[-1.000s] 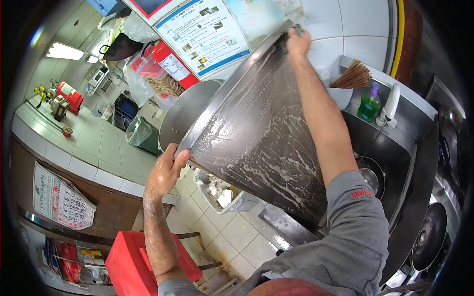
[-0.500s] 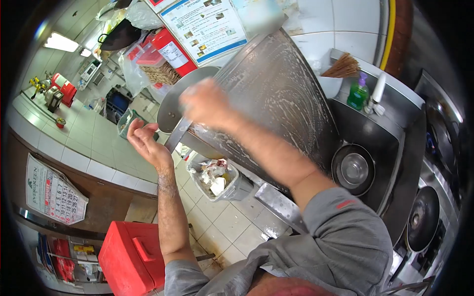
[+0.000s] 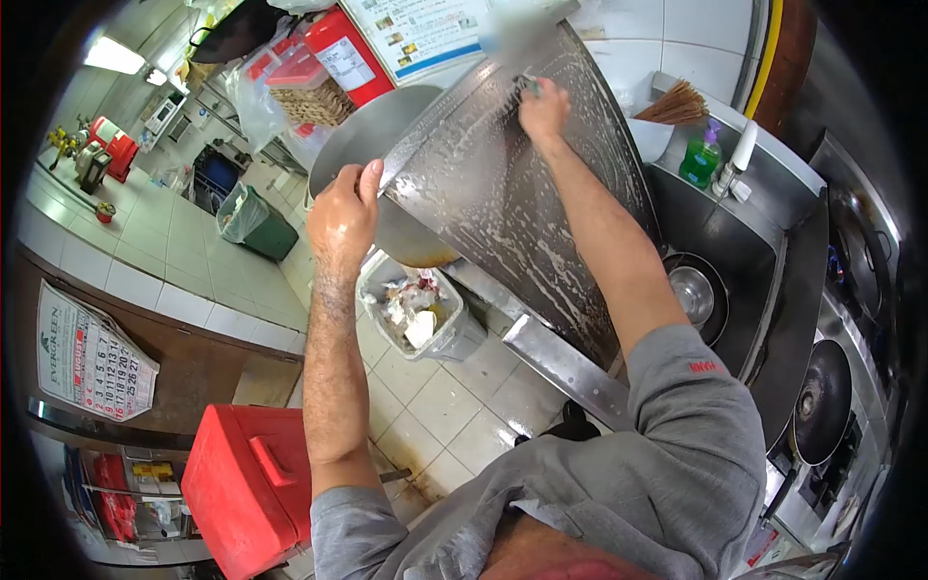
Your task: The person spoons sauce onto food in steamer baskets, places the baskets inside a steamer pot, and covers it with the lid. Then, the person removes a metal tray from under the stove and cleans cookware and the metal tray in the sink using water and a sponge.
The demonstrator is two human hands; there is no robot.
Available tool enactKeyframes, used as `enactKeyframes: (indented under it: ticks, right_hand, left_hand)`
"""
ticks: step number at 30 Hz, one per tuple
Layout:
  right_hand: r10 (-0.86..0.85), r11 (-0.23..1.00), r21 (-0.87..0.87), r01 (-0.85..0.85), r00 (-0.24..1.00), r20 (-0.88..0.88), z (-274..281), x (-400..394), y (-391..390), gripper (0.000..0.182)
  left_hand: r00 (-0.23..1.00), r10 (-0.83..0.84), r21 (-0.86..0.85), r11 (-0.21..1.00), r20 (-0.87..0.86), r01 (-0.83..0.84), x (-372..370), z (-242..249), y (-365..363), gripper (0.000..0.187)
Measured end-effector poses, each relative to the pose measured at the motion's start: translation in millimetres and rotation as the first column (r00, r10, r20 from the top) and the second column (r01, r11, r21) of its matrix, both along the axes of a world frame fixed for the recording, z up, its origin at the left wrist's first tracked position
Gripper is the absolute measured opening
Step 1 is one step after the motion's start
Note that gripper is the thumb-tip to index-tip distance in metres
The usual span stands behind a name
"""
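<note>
My left hand (image 3: pixel 345 215) is closed round the left edge of a large soapy metal pan (image 3: pixel 512 203), which stands tilted over the sink's left side. On the pan's upper part is my right hand (image 3: pixel 544 108), its fingers closed round something greenish that mostly hides behind them. White suds streak the pan's surface. Behind its left edge sits a big round metal pot (image 3: pixel 372 126). To the right, a small round pan (image 3: pixel 717 300) with a metal bowl (image 3: pixel 690 294) in it lies in the dark sink (image 3: pixel 744 251).
A faucet (image 3: pixel 740 159), a green soap bottle (image 3: pixel 700 159) and a bristle brush (image 3: pixel 677 104) are behind the sink. Below the pan stands a lined trash bin (image 3: pixel 464 333). A red cooler box (image 3: pixel 242 483) is at lower left, and a frying pan (image 3: pixel 822 401) at right.
My right hand has moved up and right, from the pan's left edge onto its upper surface. My left hand, open before, has closed on the pan's left edge.
</note>
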State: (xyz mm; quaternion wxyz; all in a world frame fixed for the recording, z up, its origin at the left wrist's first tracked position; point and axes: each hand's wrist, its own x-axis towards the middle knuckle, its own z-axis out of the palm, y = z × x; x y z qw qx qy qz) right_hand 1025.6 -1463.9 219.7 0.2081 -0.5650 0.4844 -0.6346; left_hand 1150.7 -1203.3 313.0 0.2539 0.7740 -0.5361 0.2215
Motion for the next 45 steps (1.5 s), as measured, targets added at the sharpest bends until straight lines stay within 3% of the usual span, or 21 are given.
enactKeyframes:
  ticks: [3,7,11,13,15,18,20,22,24,25,26,27,29,31,32,33,35,37,38,41,45]
  right_hand:
    - [0.384,0.855,-0.303,-0.421,0.906,-0.178,-1.4,11.1,56.2,0.030]
    - [0.565,0.551,-0.342,-0.762,0.641,-0.519,-25.1,-1.7,140.1,0.042]
    - [0.726,0.523,-0.179,-0.833,0.546,-0.419,-159.7,-85.7,171.6,0.035]
    - [0.771,0.538,0.068,-0.840,0.459,-0.441,-285.6,-166.7,180.4,0.043]
    - [0.808,0.537,0.478,-0.695,0.261,-0.528,-376.3,-250.4,187.9,0.022]
    - [0.739,0.628,0.480,-0.613,0.274,-0.616,-371.3,-250.1,191.6,0.018]
    - [0.692,0.664,0.184,-0.724,0.503,-0.518,-324.2,-191.8,188.0,0.040]
    - [0.564,0.659,-0.128,-0.741,0.600,-0.567,-231.5,-133.1,165.1,0.033]
    - [0.209,0.782,-0.355,-0.512,0.752,-0.625,-201.7,-84.5,81.0,0.022]
    - [-0.020,0.904,-0.328,-0.273,0.740,-0.672,-137.1,-89.8,46.2,0.020]
    - [0.073,0.996,-0.007,-0.092,0.834,-0.547,-138.4,-88.4,-19.6,0.023]
    - [-0.126,0.992,-0.068,0.110,0.932,-0.340,-140.9,-93.7,-72.1,0.026]
    - [-0.114,0.994,-0.020,0.112,0.974,-0.195,-120.7,-106.4,-108.7,0.028]
    - [0.120,0.993,0.000,-0.121,0.979,-0.163,-120.3,-92.8,-81.6,0.032]
    - [0.215,0.976,0.028,-0.215,0.943,-0.256,-111.4,-80.2,-24.1,0.031]
    - [0.150,0.949,-0.188,-0.254,0.886,-0.438,-91.7,-71.7,48.5,0.030]
    - [0.421,0.799,-0.285,-0.529,0.832,-0.362,-104.9,-44.3,123.4,0.028]
    - [0.556,0.790,-0.232,-0.567,0.823,-0.119,-101.5,-31.1,85.8,0.022]
    - [0.076,0.874,-0.368,-0.319,0.835,-0.544,-80.8,-39.2,46.1,0.016]
    - [0.106,0.985,-0.131,-0.111,0.993,-0.043,-35.9,-68.5,-73.9,0.021]
    - [0.301,0.950,-0.022,-0.312,0.931,-0.208,-49.4,-52.7,-0.7,0.021]
  left_hand:
    - [0.997,0.031,0.204,0.979,-0.067,-0.017,4.7,3.6,-4.1,0.046]
    - [0.898,-0.008,0.342,0.923,-0.441,0.176,-0.1,19.0,-1.8,0.053]
    - [0.819,-0.028,0.425,0.845,-0.573,0.326,10.8,25.8,-7.3,0.052]
    - [0.815,-0.022,0.436,0.836,-0.579,0.332,14.4,23.4,-11.9,0.051]
    - [0.814,-0.036,0.411,0.850,-0.580,0.330,12.3,23.5,-12.6,0.050]
    - [0.828,-0.074,0.391,0.856,-0.555,0.339,16.5,19.0,-12.1,0.048]
    - [0.831,-0.063,0.393,0.860,-0.552,0.326,11.2,22.9,-10.2,0.047]
    - [0.821,-0.071,0.379,0.862,-0.566,0.336,8.9,22.0,-12.1,0.047]
    - [0.835,-0.075,0.373,0.870,-0.545,0.322,6.5,19.8,-12.9,0.047]
    - [0.848,-0.050,0.387,0.874,-0.528,0.293,5.5,21.7,-12.0,0.047]
    - [0.853,-0.028,0.398,0.876,-0.521,0.272,0.9,23.9,-12.2,0.047]
    - [0.856,-0.022,0.409,0.872,-0.516,0.269,0.7,24.6,-9.5,0.047]
    - [0.857,-0.034,0.407,0.870,-0.513,0.279,1.5,24.8,-12.6,0.047]
    - [0.859,-0.054,0.402,0.868,-0.509,0.292,6.3,21.4,-10.1,0.047]
    - [0.865,-0.076,0.394,0.868,-0.496,0.302,8.3,21.7,-11.8,0.047]
    - [0.866,-0.091,0.382,0.871,-0.491,0.308,7.3,22.6,-13.7,0.047]
    - [0.870,-0.072,0.390,0.874,-0.487,0.290,4.5,22.1,-11.8,0.047]
    - [0.891,-0.074,0.405,0.871,-0.448,0.276,7.8,23.0,-13.9,0.048]
    - [0.886,-0.064,0.401,0.875,-0.459,0.271,6.1,22.5,-14.3,0.048]
    - [0.872,-0.050,0.408,0.870,-0.486,0.278,4.9,22.3,-10.9,0.049]
    - [0.876,-0.068,0.390,0.877,-0.477,0.281,5.3,22.3,-10.8,0.048]
